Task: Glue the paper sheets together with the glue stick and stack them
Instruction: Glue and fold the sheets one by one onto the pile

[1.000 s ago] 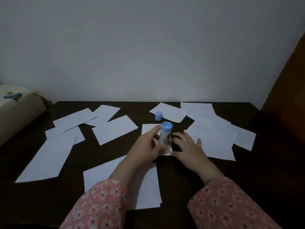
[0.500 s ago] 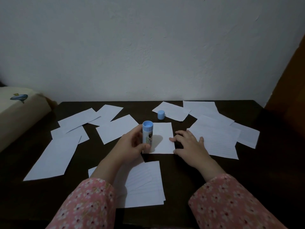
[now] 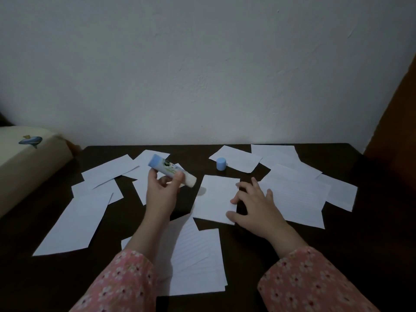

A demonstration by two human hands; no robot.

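Note:
My left hand (image 3: 161,190) grips an uncapped glue stick (image 3: 171,170), lifted off the table and lying nearly level, its white glue tip pointing right toward a small white sheet (image 3: 213,197). My right hand (image 3: 254,203) rests on that sheet's right edge with fingers spread flat. The stick's blue cap (image 3: 221,163) stands just behind the sheet. A stack of lined sheets (image 3: 195,255) lies in front of me between my forearms.
Several loose white sheets are scattered over the dark table (image 3: 247,255), some at the left (image 3: 74,219) and some at the right (image 3: 295,199). A beige cushion (image 3: 24,161) sits off the table's left end. A white wall rises behind the table.
My left hand lifted the glue stick off the small sheet, carried it left and tipped it from upright to nearly level. My right hand stayed on the sheet's right edge.

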